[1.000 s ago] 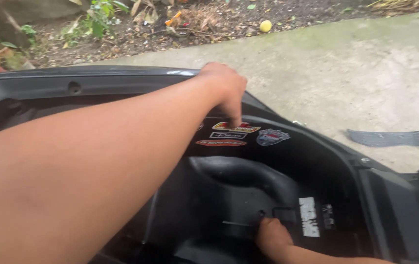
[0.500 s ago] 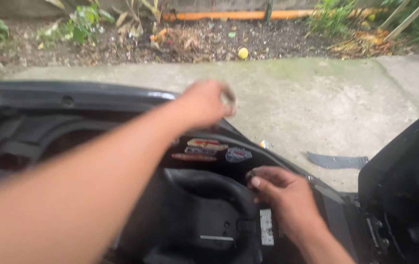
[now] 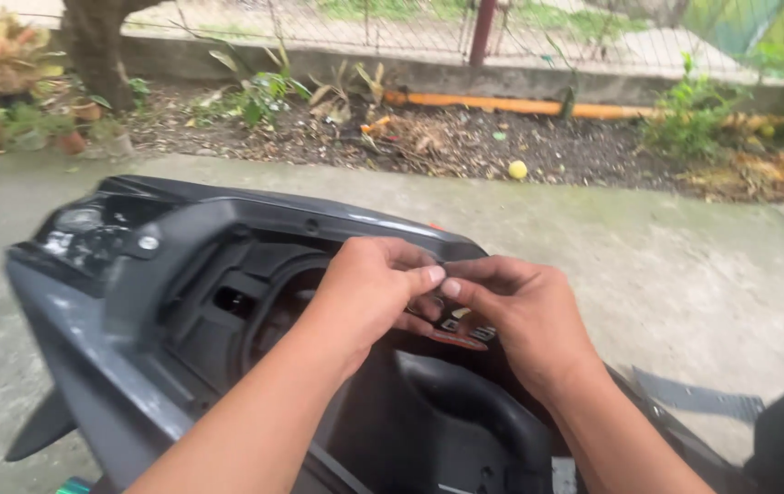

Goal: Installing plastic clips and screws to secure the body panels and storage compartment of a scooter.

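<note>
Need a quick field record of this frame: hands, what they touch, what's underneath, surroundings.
left hand: fingertips pinched against the right hand's, above the open compartment
right hand: fingertips meeting the left's; any small item between them is too small to tell
scooter storage compartment: open, black, with stickers inside
ground: concrete path
background: soil bed with plants, yellow ball, orange pipe

Left hand and right hand meet fingertip to fingertip over the open black scooter compartment | something tiny and dark pinched between them, too small to tell | stickers just beneath | concrete ground beyond | yellow ball far in the soil.
</note>
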